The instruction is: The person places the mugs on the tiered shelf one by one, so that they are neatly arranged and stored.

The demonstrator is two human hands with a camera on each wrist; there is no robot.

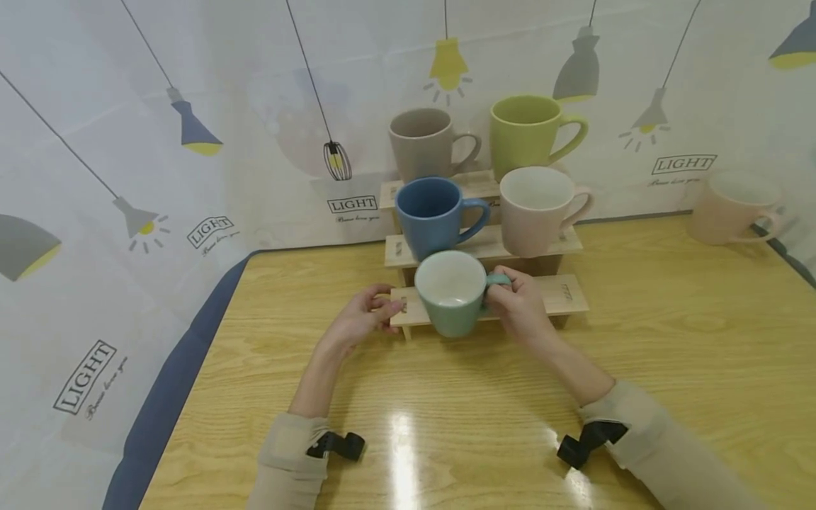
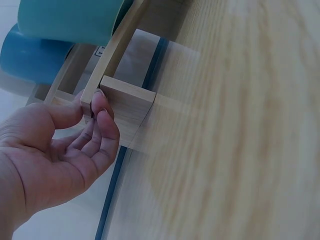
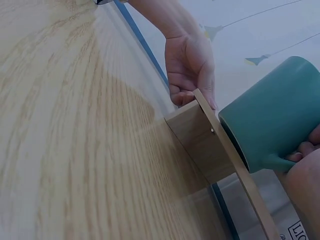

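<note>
My right hand (image 1: 524, 306) grips the handle of a green-teal mug (image 1: 454, 322), white inside and upright, at the lowest step of a three-tier wooden rack (image 1: 554, 296). The mug's base overhangs that step's front edge in the head view; whether it touches the board I cannot tell. At the left end of the same step, my left hand (image 1: 360, 320) pinches the board between thumb and fingers, seen closely in the left wrist view. Behind the green-teal mug, a blue mug (image 1: 428, 212) and a pale pink mug (image 1: 534, 219) stand on the middle step.
On the top step are a grey-brown mug (image 1: 421, 145) and a lime-green mug (image 1: 523, 134). Another pink mug (image 1: 729, 212) stands at the table's back right. A white cloth with printed lamps (image 1: 255, 142) hangs behind the wooden table (image 1: 255, 368).
</note>
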